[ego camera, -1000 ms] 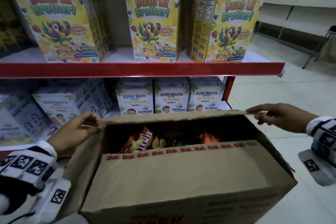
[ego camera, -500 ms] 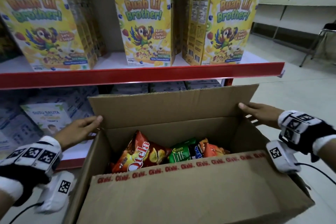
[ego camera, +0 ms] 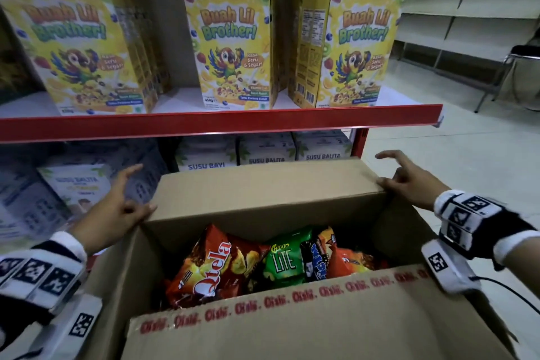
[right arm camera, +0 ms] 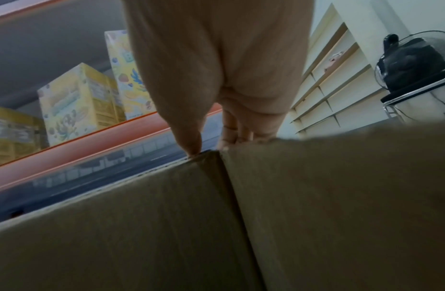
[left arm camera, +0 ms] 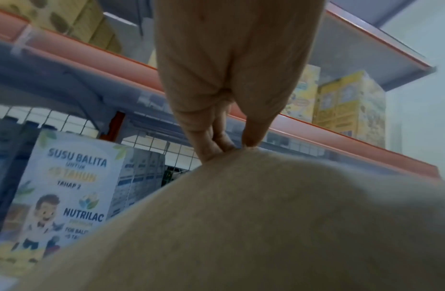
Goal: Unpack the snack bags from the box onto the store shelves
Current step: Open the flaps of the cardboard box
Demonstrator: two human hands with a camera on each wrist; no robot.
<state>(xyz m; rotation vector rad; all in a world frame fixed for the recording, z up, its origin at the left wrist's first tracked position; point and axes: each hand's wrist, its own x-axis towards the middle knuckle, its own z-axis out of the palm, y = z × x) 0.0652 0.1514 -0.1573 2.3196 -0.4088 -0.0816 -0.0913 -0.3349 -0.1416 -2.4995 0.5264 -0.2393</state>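
An open cardboard box (ego camera: 263, 327) fills the lower head view. Inside lie a red-orange Qtela bag (ego camera: 216, 266), a green Chitato Lite bag (ego camera: 285, 260), a dark blue bag (ego camera: 317, 260) and an orange bag (ego camera: 347, 257). The far flap (ego camera: 263, 187) is folded back toward the shelves. My left hand (ego camera: 137, 204) pinches the flap's left end, index finger pointing out. At the right end, my right hand (ego camera: 391, 181) pinches the flap the same way. In the wrist views the left hand (left arm camera: 229, 145) and right hand (right arm camera: 211, 147) meet the cardboard edge.
A red-edged shelf (ego camera: 219, 123) above the box carries yellow cereal boxes (ego camera: 233, 47). Below it, white milk-powder boxes (ego camera: 266, 152) stand right behind the flap. Cream shelving (ego camera: 467, 9) and a chair (ego camera: 523, 67) stand at the right, across the tiled floor.
The far flap went from lying over the opening, to upright, to folded back toward the shelves. Both hands followed it to the far corners, and the snack bags came into view.
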